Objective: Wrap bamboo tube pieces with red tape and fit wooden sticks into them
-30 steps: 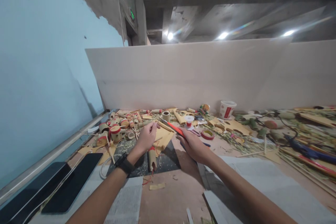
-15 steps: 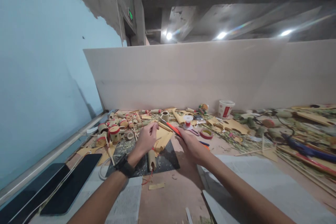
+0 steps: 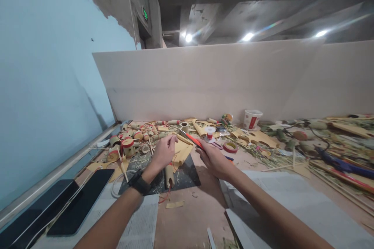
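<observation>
My right hand (image 3: 214, 157) is closed around an orange utility knife (image 3: 193, 140), its metal tip pointing up and left. Opposite it, my left hand (image 3: 163, 149), with a black watch on the wrist, has its fingers curled; what they hold, if anything, is hidden. A thin strip of wood (image 3: 185, 140) lies between the hands, close to the knife. Below them a yellow sheet (image 3: 182, 153) rests on a dark cutting mat (image 3: 188, 173). A bamboo tube (image 3: 169, 177) with red thread at its near end lies on the mat beside my left hand.
Red-banded bamboo pieces (image 3: 127, 146) crowd the back left. Behind the hands are a thread spool (image 3: 209, 134), a tape roll (image 3: 230, 147) and a paper cup (image 3: 253, 120). Two dark devices, one a phone (image 3: 82, 202), lie left. Scraps and a blue tool (image 3: 339, 163) cover the right.
Both hands and the knife hold almost the same position. The whole view has shifted very slightly.
</observation>
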`<action>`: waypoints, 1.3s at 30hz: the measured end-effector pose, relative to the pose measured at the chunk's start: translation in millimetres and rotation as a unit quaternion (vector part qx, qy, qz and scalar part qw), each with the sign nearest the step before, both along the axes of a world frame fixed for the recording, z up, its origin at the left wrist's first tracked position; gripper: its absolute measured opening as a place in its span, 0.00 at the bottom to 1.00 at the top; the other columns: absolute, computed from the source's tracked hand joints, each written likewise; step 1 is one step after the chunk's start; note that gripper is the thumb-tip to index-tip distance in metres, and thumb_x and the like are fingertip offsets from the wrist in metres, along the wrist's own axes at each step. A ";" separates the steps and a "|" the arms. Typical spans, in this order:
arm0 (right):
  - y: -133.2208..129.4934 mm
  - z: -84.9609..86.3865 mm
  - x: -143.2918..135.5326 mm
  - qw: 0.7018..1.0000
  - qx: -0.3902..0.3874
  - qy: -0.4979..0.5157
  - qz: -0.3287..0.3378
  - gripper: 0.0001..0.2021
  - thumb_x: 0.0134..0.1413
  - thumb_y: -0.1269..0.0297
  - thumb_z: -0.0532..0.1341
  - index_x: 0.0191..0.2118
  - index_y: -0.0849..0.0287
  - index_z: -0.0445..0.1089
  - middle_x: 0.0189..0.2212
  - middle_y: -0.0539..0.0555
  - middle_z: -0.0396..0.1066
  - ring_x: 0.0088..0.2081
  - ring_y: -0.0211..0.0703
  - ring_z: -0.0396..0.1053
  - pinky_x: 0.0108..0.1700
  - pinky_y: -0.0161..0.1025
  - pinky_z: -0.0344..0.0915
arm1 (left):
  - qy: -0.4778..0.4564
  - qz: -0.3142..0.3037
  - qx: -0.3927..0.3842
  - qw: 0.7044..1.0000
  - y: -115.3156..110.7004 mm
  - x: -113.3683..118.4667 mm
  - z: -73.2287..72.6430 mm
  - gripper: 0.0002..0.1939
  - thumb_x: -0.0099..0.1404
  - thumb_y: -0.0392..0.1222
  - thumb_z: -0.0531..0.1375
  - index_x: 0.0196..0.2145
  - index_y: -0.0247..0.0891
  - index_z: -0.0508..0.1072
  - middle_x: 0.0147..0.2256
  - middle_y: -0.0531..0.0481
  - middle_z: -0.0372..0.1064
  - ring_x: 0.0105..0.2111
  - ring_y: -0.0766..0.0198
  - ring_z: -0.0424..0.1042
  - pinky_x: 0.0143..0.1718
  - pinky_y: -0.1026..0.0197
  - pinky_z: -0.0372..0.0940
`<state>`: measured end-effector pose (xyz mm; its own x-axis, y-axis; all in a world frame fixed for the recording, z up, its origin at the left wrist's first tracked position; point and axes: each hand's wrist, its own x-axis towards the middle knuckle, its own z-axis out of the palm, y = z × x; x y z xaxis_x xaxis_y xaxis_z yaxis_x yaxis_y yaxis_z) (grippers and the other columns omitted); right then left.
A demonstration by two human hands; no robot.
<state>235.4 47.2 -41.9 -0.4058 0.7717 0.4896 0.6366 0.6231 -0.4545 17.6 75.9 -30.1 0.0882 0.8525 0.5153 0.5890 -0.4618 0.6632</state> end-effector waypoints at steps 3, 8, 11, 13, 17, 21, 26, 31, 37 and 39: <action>-0.8 1.8 0.2 1.000 0.001 0.001 -0.001 0.17 0.71 0.58 0.47 0.58 0.57 0.61 0.45 0.60 0.74 0.43 0.51 0.72 0.42 0.40 0.65 | -0.001 0.000 -0.003 1.000 -0.5 -0.2 0.3 0.17 0.70 0.46 0.48 0.29 0.38 0.70 0.20 0.55 0.60 0.23 0.64 0.60 0.27 0.62 0.51; -1.4 3.6 -0.1 1.000 -0.001 0.005 0.002 0.16 0.71 0.59 0.47 0.57 0.56 0.61 0.42 0.58 0.74 0.39 0.49 0.71 0.40 0.39 0.64 | 0.001 -0.002 -0.004 1.000 2.6 -2.9 0.7 0.17 0.70 0.47 0.48 0.29 0.38 0.70 0.19 0.56 0.57 0.22 0.64 0.60 0.27 0.63 0.50; -0.5 1.8 0.2 1.000 -0.001 0.006 0.001 0.16 0.71 0.59 0.47 0.56 0.57 0.62 0.42 0.59 0.75 0.40 0.49 0.71 0.40 0.39 0.64 | 0.006 0.000 -0.008 1.000 4.2 -4.1 0.5 0.17 0.70 0.46 0.48 0.29 0.38 0.71 0.19 0.56 0.57 0.22 0.64 0.59 0.27 0.63 0.50; -0.1 0.2 0.2 1.000 -0.006 0.003 -0.004 0.16 0.71 0.59 0.47 0.57 0.57 0.62 0.42 0.59 0.75 0.40 0.50 0.72 0.40 0.40 0.64 | 0.010 0.003 -0.006 1.000 3.9 -3.9 0.2 0.17 0.70 0.46 0.48 0.29 0.38 0.71 0.19 0.55 0.58 0.23 0.64 0.60 0.27 0.62 0.50; -1.3 -1.0 -1.7 1.000 -0.009 -0.007 -0.013 0.18 0.71 0.59 0.46 0.60 0.57 0.60 0.44 0.61 0.76 0.43 0.52 0.73 0.44 0.43 0.65 | 0.030 0.008 0.011 0.999 0.4 -2.0 -0.7 0.17 0.71 0.45 0.48 0.29 0.39 0.71 0.22 0.53 0.65 0.24 0.63 0.63 0.28 0.62 0.51; -3.3 0.4 -6.0 1.000 -0.007 -0.005 -0.014 0.18 0.71 0.61 0.47 0.61 0.57 0.59 0.49 0.62 0.74 0.48 0.53 0.73 0.47 0.44 0.66 | 0.044 0.011 0.015 0.999 -0.9 -0.5 -2.5 0.16 0.71 0.43 0.48 0.29 0.39 0.71 0.25 0.52 0.69 0.26 0.63 0.66 0.29 0.62 0.53; -2.1 0.1 -8.7 0.999 -0.015 -0.015 -0.030 0.19 0.71 0.60 0.46 0.61 0.58 0.60 0.49 0.63 0.74 0.48 0.54 0.73 0.47 0.45 0.66 | 0.025 0.028 0.008 0.999 3.9 -3.1 -4.7 0.16 0.70 0.42 0.48 0.30 0.39 0.72 0.25 0.52 0.70 0.27 0.63 0.67 0.31 0.62 0.54; -0.7 -0.8 -6.8 0.999 -0.010 -0.023 -0.025 0.19 0.71 0.59 0.46 0.61 0.59 0.60 0.47 0.63 0.75 0.47 0.54 0.73 0.47 0.46 0.66 | 0.019 0.024 0.014 0.999 4.5 -5.5 -3.5 0.16 0.70 0.43 0.49 0.29 0.39 0.72 0.24 0.52 0.69 0.25 0.63 0.66 0.30 0.62 0.54; -2.6 -0.4 -7.2 1.000 -0.012 -0.005 -0.021 0.18 0.71 0.60 0.47 0.61 0.56 0.60 0.48 0.62 0.75 0.49 0.54 0.72 0.49 0.47 0.65 | 0.034 0.001 0.018 0.999 0.9 -3.0 -2.9 0.17 0.71 0.43 0.48 0.29 0.39 0.71 0.22 0.53 0.67 0.23 0.64 0.63 0.29 0.62 0.53; -3.0 0.3 -7.9 1.000 -0.015 -0.007 -0.023 0.18 0.71 0.60 0.47 0.60 0.57 0.60 0.46 0.61 0.76 0.47 0.54 0.73 0.48 0.46 0.66 | 0.041 -0.003 0.023 0.999 2.2 -4.9 -2.5 0.16 0.71 0.42 0.48 0.29 0.39 0.71 0.22 0.54 0.66 0.23 0.64 0.63 0.29 0.62 0.53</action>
<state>227.5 44.2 -41.5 -0.3753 0.8047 0.4601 0.6710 0.5783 -0.4640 12.7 78.2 -32.6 0.1373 0.8277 0.5441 0.6380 -0.4941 0.5906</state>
